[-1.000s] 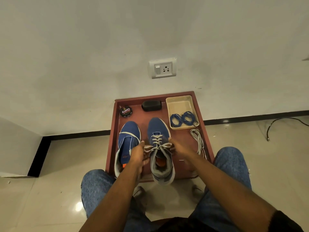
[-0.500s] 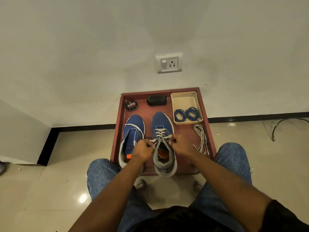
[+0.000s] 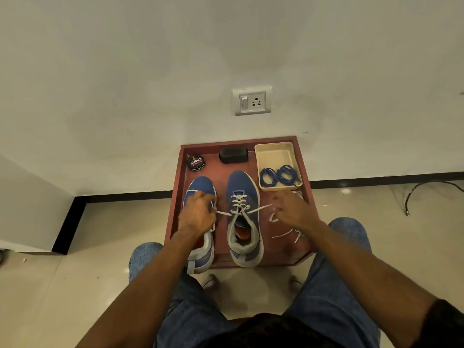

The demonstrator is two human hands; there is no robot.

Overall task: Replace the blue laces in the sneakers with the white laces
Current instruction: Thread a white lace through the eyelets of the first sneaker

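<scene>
white laces (image 3: 238, 204) are threaded up the right-hand sneaker (image 3: 243, 217) on the red tray (image 3: 175, 212), both ends stretched out sideways. left hand (image 3: 198, 214) pinches one end over the other sneaker (image 3: 199, 247), right hand (image 3: 292, 209) is curled round the other end (a bit blurry). blue laces (image 3: 280, 175) sit coiled in the beige tray (image 3: 273, 153), polish tin (image 3: 195, 162) at the back.

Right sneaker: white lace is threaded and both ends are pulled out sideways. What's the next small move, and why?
Probably cross the two ends to start the knot: the white lace fills the right sneaker's eyelets, and the left hand and right hand each hold an end stretched sideways.
</scene>
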